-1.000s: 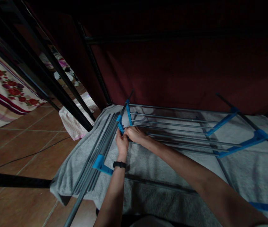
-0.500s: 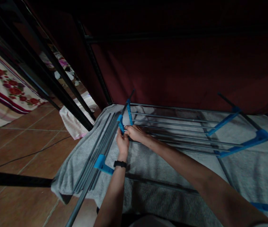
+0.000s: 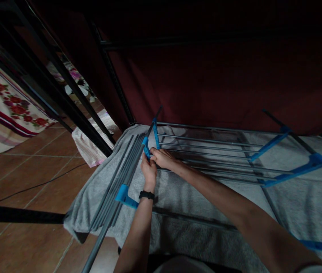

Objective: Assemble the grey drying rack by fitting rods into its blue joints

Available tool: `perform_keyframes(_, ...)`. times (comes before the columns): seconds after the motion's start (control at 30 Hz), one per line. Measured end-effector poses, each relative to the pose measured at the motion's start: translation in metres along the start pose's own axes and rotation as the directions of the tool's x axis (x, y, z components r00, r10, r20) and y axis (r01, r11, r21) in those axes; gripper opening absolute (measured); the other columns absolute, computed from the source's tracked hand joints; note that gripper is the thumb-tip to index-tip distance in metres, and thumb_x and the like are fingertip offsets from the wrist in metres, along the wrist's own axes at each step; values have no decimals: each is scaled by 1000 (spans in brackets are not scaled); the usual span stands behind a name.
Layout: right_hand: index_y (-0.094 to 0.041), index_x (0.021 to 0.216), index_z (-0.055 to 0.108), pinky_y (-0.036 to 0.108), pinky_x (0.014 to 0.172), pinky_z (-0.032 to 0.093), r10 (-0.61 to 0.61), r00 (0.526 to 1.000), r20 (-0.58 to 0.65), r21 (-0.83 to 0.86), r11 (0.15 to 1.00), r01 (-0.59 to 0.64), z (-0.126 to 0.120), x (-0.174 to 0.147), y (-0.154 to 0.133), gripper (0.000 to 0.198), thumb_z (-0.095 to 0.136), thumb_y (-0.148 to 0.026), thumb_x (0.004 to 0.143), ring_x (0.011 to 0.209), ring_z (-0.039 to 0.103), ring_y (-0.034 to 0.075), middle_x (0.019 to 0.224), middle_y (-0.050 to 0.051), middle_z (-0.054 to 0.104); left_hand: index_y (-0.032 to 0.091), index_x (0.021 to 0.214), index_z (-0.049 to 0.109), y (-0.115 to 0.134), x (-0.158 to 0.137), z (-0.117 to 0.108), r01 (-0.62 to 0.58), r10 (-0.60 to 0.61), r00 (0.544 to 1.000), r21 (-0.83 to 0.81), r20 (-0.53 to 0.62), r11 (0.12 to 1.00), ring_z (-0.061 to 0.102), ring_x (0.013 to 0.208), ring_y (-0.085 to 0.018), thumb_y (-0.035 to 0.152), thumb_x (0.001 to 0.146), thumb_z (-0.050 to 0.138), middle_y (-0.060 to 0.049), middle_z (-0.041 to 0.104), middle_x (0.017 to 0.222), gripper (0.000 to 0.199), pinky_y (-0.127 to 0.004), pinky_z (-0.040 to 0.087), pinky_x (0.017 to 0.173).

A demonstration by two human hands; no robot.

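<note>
A rack of grey metal rods (image 3: 223,163) with blue plastic brackets lies on a grey blanket. My left hand (image 3: 148,168), a black band at its wrist, is closed around the lower part of a blue bracket (image 3: 145,147) at the rack's left side. Right beside it, my right hand (image 3: 162,157) pinches a rod's end at that bracket; the fingers hide the joint. Another blue bracket (image 3: 125,196) sits nearer on the same long grey pole (image 3: 99,242). On the right side, a blue bracket (image 3: 294,174) holds the rods' other ends.
Several loose grey rods (image 3: 118,182) lie bundled on the blanket (image 3: 195,193) left of the pole. Black metal bed posts (image 3: 78,121) stand at the left, with a dark red wall covering (image 3: 220,83) behind. Tiled floor (image 3: 30,182) with a thin cable shows at left.
Both hands stay at the same bracket with almost the same grip. The bracket, pole and hands have shifted very slightly to the right in view.
</note>
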State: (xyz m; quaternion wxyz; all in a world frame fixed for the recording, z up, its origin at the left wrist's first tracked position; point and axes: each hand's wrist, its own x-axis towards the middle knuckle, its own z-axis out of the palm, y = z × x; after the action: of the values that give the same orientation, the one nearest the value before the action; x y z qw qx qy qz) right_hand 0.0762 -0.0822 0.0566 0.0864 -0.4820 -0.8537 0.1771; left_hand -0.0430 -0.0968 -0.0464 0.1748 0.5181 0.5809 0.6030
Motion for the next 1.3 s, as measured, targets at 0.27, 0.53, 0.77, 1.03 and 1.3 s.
perform_keyframes(0.27,-21,136,52,33,90,49,16,994,-111,-96,995,-27,6,-10,-4,37,49,-39,104,107,70,24,114,10,75,19,110,64,-1,3,-4,-36,36,999,25,-3,999,66,94,-26,15,75,57,-9,71,97,36,-40,52,95)
perform_keyframes(0.53,-18,142,50,39,111,39,-64,927,-370,-171,985,0,12,-86,24,37,45,-24,105,128,54,22,140,12,61,18,114,61,-1,10,5,-31,31,997,4,-66,1000,66,100,-25,26,78,66,-8,68,104,37,-43,50,101)
perform_keyframes(0.77,-19,147,50,44,120,27,139,901,-411,-130,969,-209,10,-158,77,43,42,-17,104,134,49,23,145,13,59,17,107,65,3,12,11,-17,22,990,34,-139,999,64,93,-25,32,81,66,-6,67,96,30,-44,51,97)
perform_keyframes(1.03,-21,141,55,43,116,29,123,897,-424,-198,954,-224,5,-170,107,40,42,-13,104,118,57,22,127,10,68,21,103,65,6,12,8,12,-1,992,91,-128,996,61,85,-26,42,81,65,-3,65,88,30,-48,52,90)
perform_keyframes(1.3,-20,136,58,39,99,42,53,885,-463,-261,946,-193,12,-164,120,34,47,-15,104,108,59,22,118,8,69,17,87,64,9,20,7,54,-42,991,95,-130,994,60,77,-24,39,72,68,-1,59,78,27,-44,52,82)
